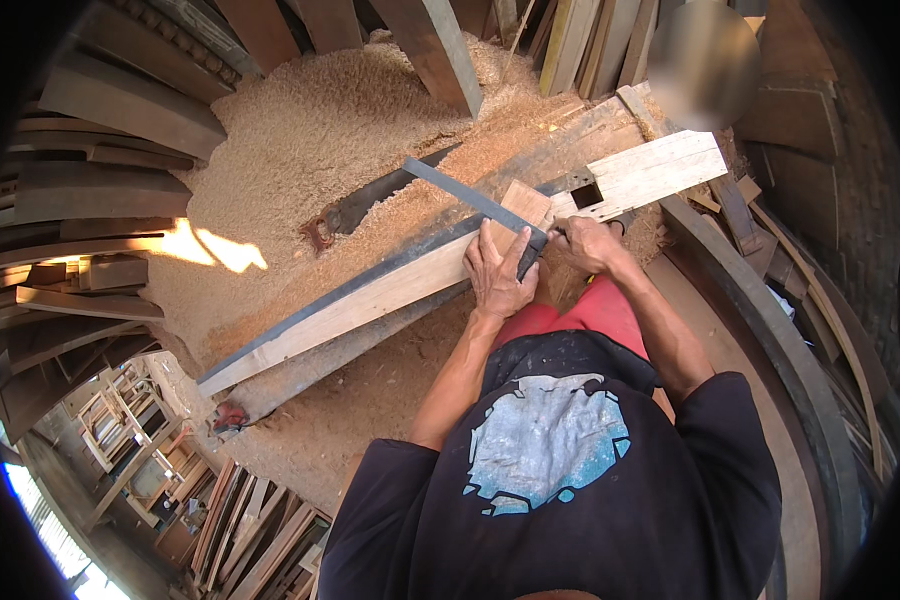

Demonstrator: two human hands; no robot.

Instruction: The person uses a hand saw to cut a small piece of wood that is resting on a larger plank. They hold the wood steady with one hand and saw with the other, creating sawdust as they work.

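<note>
A try square with a long dark metal blade (458, 190) lies slantwise across a timber beam (355, 312). My left hand (500, 275) holds it near its stock end, with the fingers spread over the blade and the beam. Close beside that end, my right hand (585, 245) is closed in a pinch; whatever is between its fingertips is too small to make out. Under the blade shows a short brown wood piece (526, 203). Beyond my right hand, a pale squared timber (660, 175) has a square mortise hole cut into it.
A large heap of sawdust (300, 120) spreads beyond the beam. Planks (120, 190) are stacked along the left, and more boards (595, 45) lean at the back. Timber lengths (770, 300) curve along my right side. Wood frames (120, 420) stand at the lower left.
</note>
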